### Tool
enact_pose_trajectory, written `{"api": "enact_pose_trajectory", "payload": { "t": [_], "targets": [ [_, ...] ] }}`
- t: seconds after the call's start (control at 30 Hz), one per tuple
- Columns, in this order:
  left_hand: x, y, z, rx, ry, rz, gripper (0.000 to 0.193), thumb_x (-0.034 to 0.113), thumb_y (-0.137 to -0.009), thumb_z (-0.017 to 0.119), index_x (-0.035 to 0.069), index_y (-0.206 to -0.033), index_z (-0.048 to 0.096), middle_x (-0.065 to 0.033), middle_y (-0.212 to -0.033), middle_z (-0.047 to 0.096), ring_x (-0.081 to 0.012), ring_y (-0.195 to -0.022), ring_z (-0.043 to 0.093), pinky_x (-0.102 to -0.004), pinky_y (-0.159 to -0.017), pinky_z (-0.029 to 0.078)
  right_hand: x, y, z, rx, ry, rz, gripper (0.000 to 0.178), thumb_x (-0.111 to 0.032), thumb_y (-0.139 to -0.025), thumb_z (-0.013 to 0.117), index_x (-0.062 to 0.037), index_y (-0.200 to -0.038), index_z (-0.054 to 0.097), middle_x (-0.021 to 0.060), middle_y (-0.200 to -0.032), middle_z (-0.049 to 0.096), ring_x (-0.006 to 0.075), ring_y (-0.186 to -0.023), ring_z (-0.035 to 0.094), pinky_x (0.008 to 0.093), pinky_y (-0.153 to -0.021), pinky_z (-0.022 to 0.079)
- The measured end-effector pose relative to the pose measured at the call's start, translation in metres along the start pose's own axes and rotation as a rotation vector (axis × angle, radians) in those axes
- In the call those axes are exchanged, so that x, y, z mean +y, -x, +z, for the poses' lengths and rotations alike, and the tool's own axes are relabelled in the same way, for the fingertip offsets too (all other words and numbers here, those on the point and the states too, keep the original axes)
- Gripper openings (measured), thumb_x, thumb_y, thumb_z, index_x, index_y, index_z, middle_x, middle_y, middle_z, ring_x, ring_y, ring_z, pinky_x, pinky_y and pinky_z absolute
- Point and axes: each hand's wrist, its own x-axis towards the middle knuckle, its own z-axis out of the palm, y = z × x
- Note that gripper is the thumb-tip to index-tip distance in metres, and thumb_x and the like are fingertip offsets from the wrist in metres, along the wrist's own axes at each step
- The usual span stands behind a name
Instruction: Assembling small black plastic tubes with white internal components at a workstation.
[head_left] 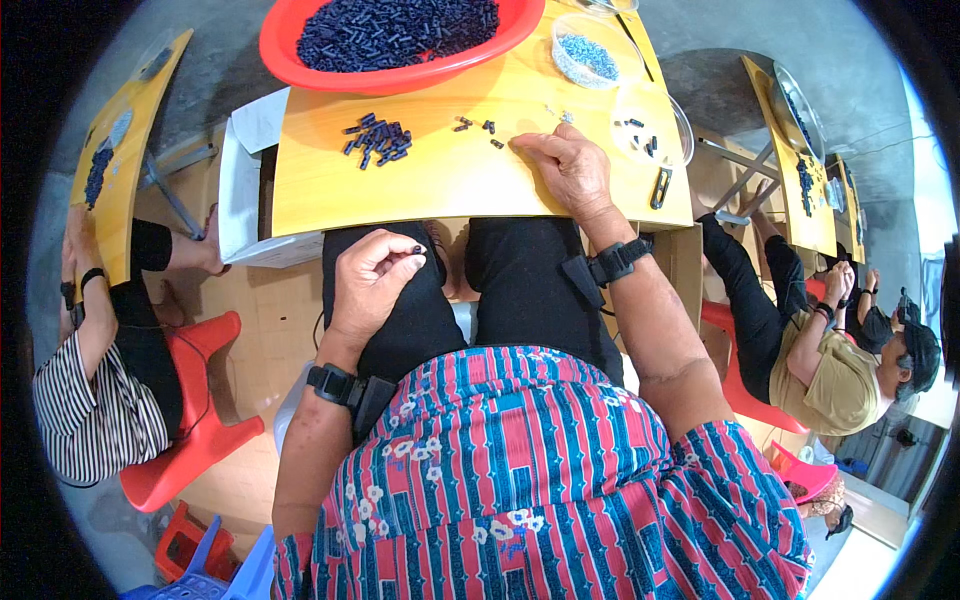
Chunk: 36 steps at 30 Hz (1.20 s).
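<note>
My left hand [372,285] is raised over my lap, in front of the table edge. Between its thumb and fingertips it pinches a small black cylindrical piece [418,249]. My right hand [577,172] rests on the yellow table [440,190], its fingers drawn together and their tips on the surface; whatever they hold is too small or hidden. Just left of those fingertips lie a few loose black pieces [496,143]. Beyond the hand is a little cluster of tiny clear bits [566,117]. A pile of black cylindrical pieces [376,140] sits farther left.
A red basin [275,50] full of black pieces stands at the back. To its right are a clear bowl [588,62] of small bluish parts and a clear round lid [684,135] with several black pieces. A black tool [661,187] lies near the right edge. People sit at tables on both sides.
</note>
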Motion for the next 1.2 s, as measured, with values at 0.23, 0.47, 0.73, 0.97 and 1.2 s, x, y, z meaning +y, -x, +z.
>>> {"api": "enact_pose_trajectory", "payload": {
  "t": [0.23,0.47,0.73,0.97,1.2],
  "targets": [
    [-0.003,0.0,0.0,0.001,-0.012,0.007,0.007,0.0,-0.079,0.069,0.0,-0.085,0.066,-0.0022,-0.076,0.06,-0.0069,-0.066,0.053,-0.0213,-0.06,0.043,-0.009,-0.001,-0.004,-0.057,0.039,0.007,0.013,-0.019,-0.083,0.068,-0.0205,-0.094,0.076,0.0047,-0.069,0.058,0.0208,-0.064,0.06,0.032,-0.06,0.049],
    [-0.007,-0.001,0.002,0.013,0.002,-0.002,0.007,0.001,-0.078,0.07,0.001,-0.085,0.067,-0.0012,-0.075,0.06,-0.0062,-0.064,0.05,-0.0206,-0.059,0.041,-0.002,0.0,0.003,-0.052,0.051,-0.089,0.011,-0.021,-0.083,0.068,-0.0224,-0.091,0.075,0.0047,-0.067,0.056,0.0231,-0.062,0.06,0.0344,-0.057,0.049],
    [-0.015,-0.001,-0.001,-0.029,-0.005,-0.01,0.005,0.002,-0.082,0.069,0.002,-0.086,0.066,-0.0019,-0.083,0.064,-0.0062,-0.071,0.055,-0.021,-0.065,0.045,0.001,-0.001,0.005,-0.07,-0.046,0.008,0.01,-0.021,-0.082,0.067,-0.0206,-0.088,0.075,0.0064,-0.069,0.058,0.0271,-0.064,0.061,0.0367,-0.059,0.049],
    [-0.015,-0.002,-0.001,-0.03,-0.018,-0.014,0.006,0.002,-0.081,0.069,0.001,-0.087,0.066,-0.002,-0.083,0.064,-0.0064,-0.072,0.055,-0.0211,-0.065,0.045,0.01,-0.003,0.003,-0.123,-0.071,0.055,0.016,-0.016,-0.08,0.064,-0.0203,-0.091,0.074,0.0067,-0.071,0.06,0.0272,-0.066,0.061,0.0372,-0.061,0.049],
    [-0.014,-0.002,-0.001,-0.028,-0.028,-0.017,0.006,0.001,-0.081,0.069,0.001,-0.087,0.066,-0.0024,-0.084,0.064,-0.0069,-0.072,0.056,-0.0215,-0.066,0.046,0.001,-0.003,0.001,-0.153,-0.027,0.049,0.02,-0.013,-0.083,0.064,-0.0205,-0.099,0.074,0.0053,-0.071,0.059,0.0204,-0.066,0.061,0.0306,-0.063,0.05]
  ]
}}
